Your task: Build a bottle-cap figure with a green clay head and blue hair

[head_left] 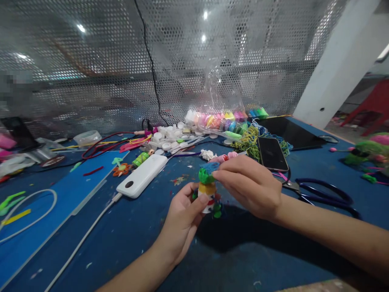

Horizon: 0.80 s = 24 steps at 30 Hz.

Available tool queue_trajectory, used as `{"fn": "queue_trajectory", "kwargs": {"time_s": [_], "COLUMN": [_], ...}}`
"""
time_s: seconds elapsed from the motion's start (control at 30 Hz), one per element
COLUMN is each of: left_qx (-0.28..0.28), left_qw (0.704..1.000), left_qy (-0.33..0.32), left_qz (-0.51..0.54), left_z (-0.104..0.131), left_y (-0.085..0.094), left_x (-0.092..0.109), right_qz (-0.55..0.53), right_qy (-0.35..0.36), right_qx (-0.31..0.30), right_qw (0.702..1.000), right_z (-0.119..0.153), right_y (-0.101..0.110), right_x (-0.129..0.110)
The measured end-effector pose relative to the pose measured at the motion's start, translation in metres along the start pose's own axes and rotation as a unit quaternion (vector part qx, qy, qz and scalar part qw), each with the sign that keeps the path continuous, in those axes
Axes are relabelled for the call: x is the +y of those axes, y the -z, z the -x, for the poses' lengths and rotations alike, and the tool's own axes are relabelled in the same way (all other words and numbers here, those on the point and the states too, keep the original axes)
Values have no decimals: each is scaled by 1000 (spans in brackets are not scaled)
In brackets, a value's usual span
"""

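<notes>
My left hand [184,215] is closed around a small handmade figure [207,189], upright above the table, with a green top, a yellow band and a white and red lower part. Small green and blue bits stick out at its sides. At its top my right hand [249,186] has its fingers pinched together, touching a tuft of blue yarn [209,166] that lies over the green part. The right fingertips partly hide the yarn. A pale thin stick or tip shows above the right fingers; what it belongs to is unclear.
A white power bank [142,176] with a cable lies left of my hands. To the right are dark-handled scissors [322,192] and a phone [272,154]. Behind lie yarn [249,140], white bottle caps [165,138] and a bag of colourful clay [219,119]. A blue board [75,190] lies left.
</notes>
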<state>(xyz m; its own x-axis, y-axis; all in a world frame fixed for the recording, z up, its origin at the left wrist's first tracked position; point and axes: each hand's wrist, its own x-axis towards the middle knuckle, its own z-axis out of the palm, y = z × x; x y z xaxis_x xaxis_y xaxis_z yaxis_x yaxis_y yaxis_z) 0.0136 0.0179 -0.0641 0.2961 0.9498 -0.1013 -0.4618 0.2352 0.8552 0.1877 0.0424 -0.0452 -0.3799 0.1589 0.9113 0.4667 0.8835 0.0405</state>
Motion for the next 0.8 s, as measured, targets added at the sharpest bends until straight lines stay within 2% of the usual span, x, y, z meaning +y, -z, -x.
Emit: {"fn": "queue_trajectory", "kwargs": {"time_s": [0.2, 0.33, 0.67, 0.8], "left_qx": [-8, -7, 15, 32], "left_qw": [1000, 1000, 999, 998], "left_qy": [1, -2, -4, -10], "left_qz": [-8, -18, -42, -61], "left_z": [-1, -2, -6, -6], "left_y": [1, 2, 4, 4], "left_x": [-1, -2, -3, -1], "right_qz": [36, 49, 52, 40], "right_qy": [43, 51, 24, -17], "right_qx": [-28, -25, -42, -39], "right_qw": [998, 997, 997, 998], "right_z": [-5, -5, -2, -4], "right_y": [5, 4, 3, 2], "right_x": [2, 2, 2, 2]}}
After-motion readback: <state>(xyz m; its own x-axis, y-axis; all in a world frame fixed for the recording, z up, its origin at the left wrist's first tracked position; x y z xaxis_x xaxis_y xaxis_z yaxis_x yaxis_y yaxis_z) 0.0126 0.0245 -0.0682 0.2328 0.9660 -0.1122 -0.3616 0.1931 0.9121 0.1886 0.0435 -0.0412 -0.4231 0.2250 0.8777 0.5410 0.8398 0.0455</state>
